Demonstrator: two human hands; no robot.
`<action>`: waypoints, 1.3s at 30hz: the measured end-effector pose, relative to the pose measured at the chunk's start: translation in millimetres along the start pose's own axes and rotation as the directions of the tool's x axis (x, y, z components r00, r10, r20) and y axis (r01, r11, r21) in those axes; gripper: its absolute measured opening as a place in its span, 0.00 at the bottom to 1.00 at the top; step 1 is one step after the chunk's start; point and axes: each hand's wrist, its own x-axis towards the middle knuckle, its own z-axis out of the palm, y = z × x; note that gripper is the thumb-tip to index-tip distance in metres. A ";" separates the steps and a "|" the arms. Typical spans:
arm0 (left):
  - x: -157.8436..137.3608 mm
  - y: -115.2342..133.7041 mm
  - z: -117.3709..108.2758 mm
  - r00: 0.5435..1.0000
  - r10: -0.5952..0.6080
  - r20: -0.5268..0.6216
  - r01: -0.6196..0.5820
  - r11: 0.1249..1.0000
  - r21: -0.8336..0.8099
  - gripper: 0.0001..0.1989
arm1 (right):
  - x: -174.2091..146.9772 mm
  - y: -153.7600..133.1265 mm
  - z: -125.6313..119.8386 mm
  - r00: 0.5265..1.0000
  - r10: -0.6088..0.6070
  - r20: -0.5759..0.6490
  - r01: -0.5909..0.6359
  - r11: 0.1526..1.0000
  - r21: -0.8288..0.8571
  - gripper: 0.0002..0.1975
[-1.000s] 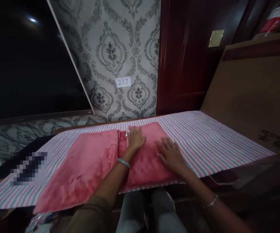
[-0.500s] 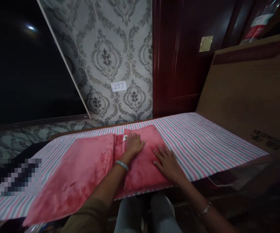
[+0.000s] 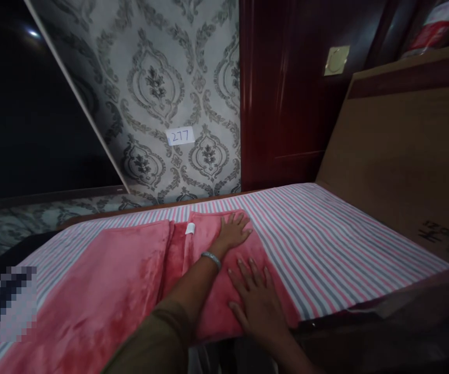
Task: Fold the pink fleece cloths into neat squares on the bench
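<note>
A pink plush blanket (image 3: 107, 280) lies spread on a striped cloth, its right part folded over toward the middle in a flat panel. My left hand (image 3: 234, 231) rests on the far part of that panel with fingers spread, holding nothing. Nearer to me, my right hand (image 3: 256, 298) lies flat on the same panel, fingers apart. A small white tag (image 3: 190, 228) shows at the inner edge of the folded panel. Between the panel and the left part of the blanket runs a narrow, deeper red strip.
The striped cloth (image 3: 326, 244) covers the table. A large cardboard box (image 3: 404, 135) stands at the right, with a red-labelled bottle (image 3: 433, 31) above it. At the left is a dark screen (image 3: 37, 114). A paper marked 277 (image 3: 180, 136) is on the wall.
My left hand has slid right across the folded panel, away from the white tag, which now shows more fully. My right hand is still flat on the panel. The view has shifted closer.
</note>
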 end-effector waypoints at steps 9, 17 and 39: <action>3.1 1.1 -25.1 0.975 -0.015 0.224 0.028 0.998 -0.053 0.34 | 0.0 2.2 3.4 0.998 -0.030 -0.059 0.028 0.999 -0.038 0.31; -50.6 -52.4 -64.8 0.994 -0.101 0.037 0.087 0.955 0.285 0.34 | -1.9 2.4 -0.8 0.995 -0.051 -0.091 0.037 0.989 -0.144 0.29; -203.5 -33.0 -77.9 0.998 0.004 -0.070 0.005 0.992 0.128 0.17 | 2.1 9.9 -13.1 0.999 -0.007 0.044 0.012 0.994 -0.107 0.27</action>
